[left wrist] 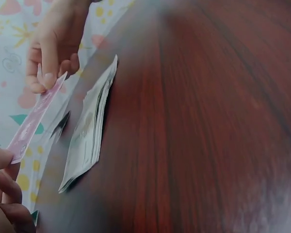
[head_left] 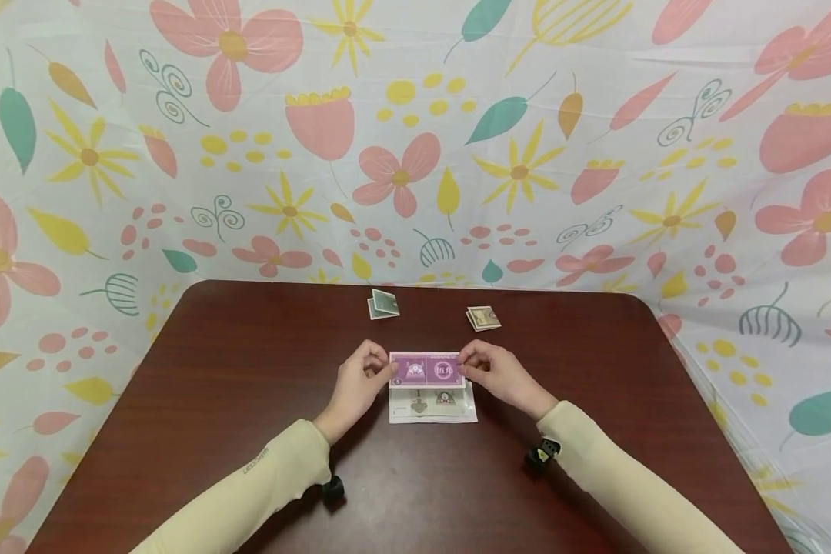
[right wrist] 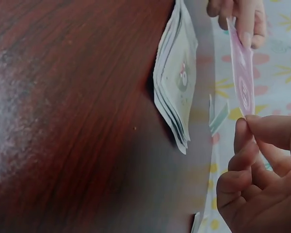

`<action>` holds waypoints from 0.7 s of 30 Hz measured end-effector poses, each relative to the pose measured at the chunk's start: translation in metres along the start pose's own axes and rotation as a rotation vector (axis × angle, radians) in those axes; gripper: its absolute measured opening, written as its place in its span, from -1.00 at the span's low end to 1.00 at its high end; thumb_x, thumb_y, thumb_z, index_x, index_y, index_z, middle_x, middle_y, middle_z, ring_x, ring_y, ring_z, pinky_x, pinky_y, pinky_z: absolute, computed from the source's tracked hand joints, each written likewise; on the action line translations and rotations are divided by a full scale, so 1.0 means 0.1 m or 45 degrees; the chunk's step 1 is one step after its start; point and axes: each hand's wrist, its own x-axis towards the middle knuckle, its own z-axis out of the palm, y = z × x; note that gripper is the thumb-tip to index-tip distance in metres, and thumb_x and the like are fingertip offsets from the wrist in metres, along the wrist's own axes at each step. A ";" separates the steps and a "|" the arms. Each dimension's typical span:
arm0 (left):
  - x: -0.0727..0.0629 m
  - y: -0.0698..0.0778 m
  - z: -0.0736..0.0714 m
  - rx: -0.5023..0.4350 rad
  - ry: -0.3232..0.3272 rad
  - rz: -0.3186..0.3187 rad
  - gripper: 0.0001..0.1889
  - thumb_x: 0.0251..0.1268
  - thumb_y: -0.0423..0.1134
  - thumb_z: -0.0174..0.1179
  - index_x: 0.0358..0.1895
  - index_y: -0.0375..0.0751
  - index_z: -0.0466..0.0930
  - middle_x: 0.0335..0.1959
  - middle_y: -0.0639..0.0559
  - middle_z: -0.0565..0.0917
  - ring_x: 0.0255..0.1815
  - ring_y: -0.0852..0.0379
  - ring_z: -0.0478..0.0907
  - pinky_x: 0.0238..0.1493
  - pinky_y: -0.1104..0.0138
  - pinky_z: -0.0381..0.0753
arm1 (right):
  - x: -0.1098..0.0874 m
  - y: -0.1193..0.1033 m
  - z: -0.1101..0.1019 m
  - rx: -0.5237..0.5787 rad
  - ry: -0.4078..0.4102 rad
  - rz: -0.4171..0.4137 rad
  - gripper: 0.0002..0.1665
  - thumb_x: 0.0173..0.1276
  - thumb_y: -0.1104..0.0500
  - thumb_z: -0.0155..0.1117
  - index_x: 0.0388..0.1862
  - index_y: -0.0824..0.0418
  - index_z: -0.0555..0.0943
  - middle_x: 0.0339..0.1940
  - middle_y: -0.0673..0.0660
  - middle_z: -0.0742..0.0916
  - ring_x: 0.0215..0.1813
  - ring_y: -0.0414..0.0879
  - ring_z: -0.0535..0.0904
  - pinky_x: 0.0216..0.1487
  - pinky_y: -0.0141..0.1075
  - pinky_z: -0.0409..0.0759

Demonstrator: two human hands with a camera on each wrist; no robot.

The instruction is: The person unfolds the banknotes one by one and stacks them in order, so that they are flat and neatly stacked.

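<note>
A purple banknote (head_left: 425, 370) is stretched level between my two hands, above the table. My left hand (head_left: 360, 382) pinches its left end between thumb and fingers. At the other end, my right hand (head_left: 502, 373) pinches the note the same way. Just below it, nearer to me, lies a stack of pale banknotes (head_left: 432, 406), its upper part hidden behind the purple note in the head view. Several layers show along the edge of the stack (right wrist: 177, 82) in the right wrist view. The purple note (left wrist: 36, 121) appears nearly edge-on in the left wrist view.
Near the back of the brown table (head_left: 249, 354) stand a folded green banknote (head_left: 384, 304) and, to its right, a folded yellowish-brown banknote (head_left: 483, 317). A floral cloth (head_left: 402, 231) hangs behind and around the table.
</note>
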 end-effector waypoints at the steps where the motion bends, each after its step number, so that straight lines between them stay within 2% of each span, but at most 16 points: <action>1: 0.00 0.00 -0.01 0.032 -0.015 0.019 -0.84 0.30 -0.33 0.43 -0.25 -0.14 0.59 -0.47 0.03 0.72 -0.61 0.27 0.43 -0.47 0.43 0.44 | -0.01 -0.01 0.00 -0.037 0.000 -0.001 -0.90 0.41 0.26 0.42 -0.15 0.15 0.67 -0.34 0.01 0.76 -0.33 -0.14 0.57 -0.31 -0.32 0.51; 5: -0.02 0.01 -0.04 0.152 -0.088 0.068 -0.93 0.29 -0.33 0.44 -0.26 -0.12 0.72 -0.40 0.10 0.76 -0.54 0.27 0.47 -0.42 0.42 0.48 | -0.03 -0.04 0.00 -0.134 -0.002 0.014 -0.94 0.40 0.25 0.44 -0.18 0.16 0.72 -0.35 -0.02 0.75 -0.32 -0.15 0.57 -0.26 -0.33 0.53; 11: -0.06 0.00 -0.05 0.296 -0.208 0.090 -0.92 0.29 -0.35 0.43 -0.21 -0.09 0.78 -0.35 0.14 0.77 -0.47 0.26 0.51 -0.35 0.40 0.52 | -0.08 -0.03 0.02 -0.212 -0.018 -0.008 -0.93 0.40 0.27 0.41 -0.18 0.15 0.71 -0.33 -0.04 0.76 -0.31 -0.19 0.57 -0.23 -0.31 0.53; 16: -0.07 0.00 -0.06 0.378 -0.271 0.105 -0.92 0.31 -0.34 0.43 -0.21 -0.07 0.79 -0.39 0.18 0.73 -0.50 0.28 0.46 -0.39 0.39 0.48 | -0.11 0.04 0.07 -0.240 -0.059 -0.031 -0.93 0.42 0.27 0.40 -0.18 0.11 0.70 -0.35 -0.07 0.75 -0.33 -0.23 0.56 -0.26 -0.33 0.54; 21: -0.09 -0.01 -0.06 0.413 -0.307 0.106 -0.93 0.30 -0.33 0.43 -0.21 -0.08 0.81 -0.39 0.18 0.74 -0.46 0.29 0.51 -0.36 0.38 0.50 | -0.15 0.07 0.10 -0.243 -0.096 -0.054 -0.94 0.43 0.26 0.39 -0.18 0.11 0.69 -0.37 -0.08 0.72 -0.37 -0.25 0.53 -0.31 -0.37 0.53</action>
